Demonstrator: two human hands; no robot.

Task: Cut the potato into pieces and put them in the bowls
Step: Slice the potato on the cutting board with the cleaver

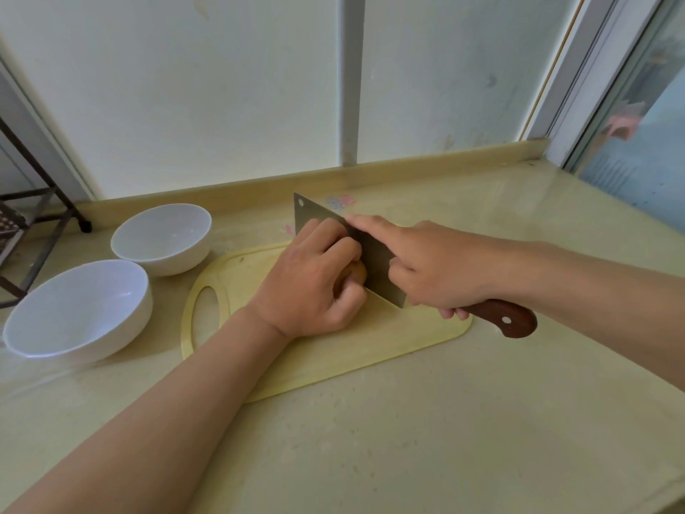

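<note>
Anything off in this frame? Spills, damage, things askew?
Nothing stands out. Both bowls sit upright and empty, the cutting board lies flat, left hand steadies the potato, right hand grips the cleaver.

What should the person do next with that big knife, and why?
Probably press the cleaver straight down through the potato. The left hand already pins it on the cutting board, the right hand grips the handle, and both white bowls are empty.
</note>
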